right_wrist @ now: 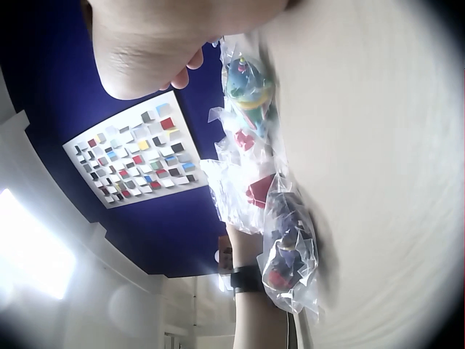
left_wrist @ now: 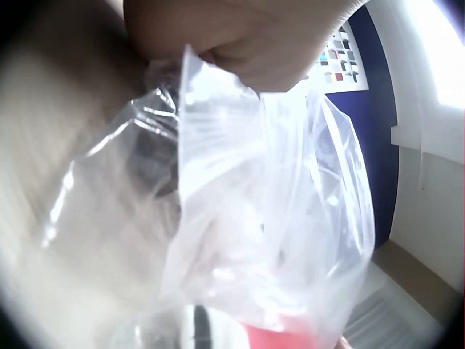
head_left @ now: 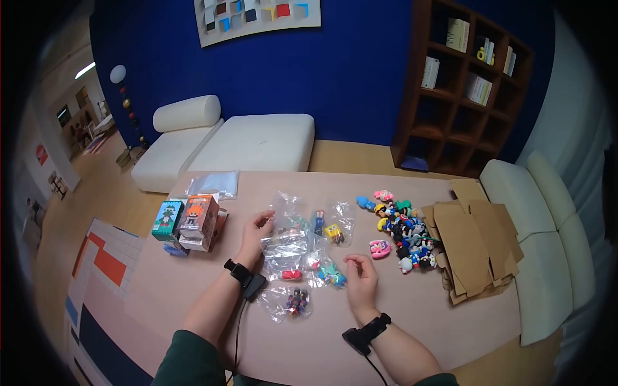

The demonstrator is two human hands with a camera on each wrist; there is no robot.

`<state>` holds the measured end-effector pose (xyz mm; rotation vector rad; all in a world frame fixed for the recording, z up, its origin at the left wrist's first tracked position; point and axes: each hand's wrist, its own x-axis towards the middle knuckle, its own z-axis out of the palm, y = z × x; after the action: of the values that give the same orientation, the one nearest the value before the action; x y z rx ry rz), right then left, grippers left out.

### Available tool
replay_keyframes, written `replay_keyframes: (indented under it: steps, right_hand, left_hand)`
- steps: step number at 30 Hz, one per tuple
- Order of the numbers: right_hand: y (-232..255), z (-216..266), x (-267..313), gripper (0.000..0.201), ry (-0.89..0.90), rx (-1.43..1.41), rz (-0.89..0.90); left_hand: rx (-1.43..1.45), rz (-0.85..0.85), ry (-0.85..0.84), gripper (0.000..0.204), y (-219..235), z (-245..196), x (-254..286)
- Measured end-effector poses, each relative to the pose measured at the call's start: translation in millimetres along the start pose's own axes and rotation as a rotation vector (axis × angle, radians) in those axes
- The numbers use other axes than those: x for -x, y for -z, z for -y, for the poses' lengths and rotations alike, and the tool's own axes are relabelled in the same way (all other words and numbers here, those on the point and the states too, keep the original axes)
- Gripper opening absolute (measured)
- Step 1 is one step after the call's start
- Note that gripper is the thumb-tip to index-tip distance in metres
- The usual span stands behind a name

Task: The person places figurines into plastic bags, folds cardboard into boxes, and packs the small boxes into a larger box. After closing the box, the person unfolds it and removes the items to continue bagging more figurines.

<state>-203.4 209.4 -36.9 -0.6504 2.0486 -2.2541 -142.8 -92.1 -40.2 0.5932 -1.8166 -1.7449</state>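
Observation:
My left hand (head_left: pixel 256 233), its fingers bent, grips the upper left side of a clear plastic bag (head_left: pixel 286 248). A red toy (head_left: pixel 291 275) lies low in that bag. In the left wrist view the plastic (left_wrist: pixel 269 196) rises to the hand, which hides the fingertips. My right hand (head_left: pixel 362 286) holds nothing, its fingers loosely curled beside a bagged blue-green figure (head_left: pixel 331 275). Around the hands lie a bagged dark figure (head_left: pixel 297 301), a bagged yellow figure (head_left: pixel 334 233) and a blue figure (head_left: pixel 319 222).
Small boxes with printed figures (head_left: pixel 198 219) stand at the table's left, near flat clear bags (head_left: pixel 215 184). A pile of loose toy figures (head_left: pixel 405 231) lies on the right, with a pink toy (head_left: pixel 380 249) close by. Flattened brown cardboard (head_left: pixel 476 244) covers the right end.

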Motion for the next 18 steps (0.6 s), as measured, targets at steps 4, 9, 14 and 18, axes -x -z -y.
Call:
replay_keyframes:
  steps: [4,9,14,18]
  right_hand:
    - [0.1,-6.3,-1.0,0.010,-0.004,-0.001,0.074]
    - [-5.5,-7.9,-0.2,0.010,-0.008,-0.008,0.076]
    - [-5.3,-4.5,-0.4,0.011,-0.007,0.010,0.103]
    - [-3.8,-4.6,-1.2,0.012,-0.027,-0.001,0.098]
  left_hand:
    - [0.019,-0.238,-0.153,0.036,22.1,-15.6,-7.0]
    - [-0.221,-0.246,-0.013,0.036,50.6,13.5,-25.4]
    - [-0.696,-0.327,-0.267,0.032,56.0,20.8,-19.7]
    - [-0.873,-0.173,-0.170,0.025,56.2,-0.5,3.7]
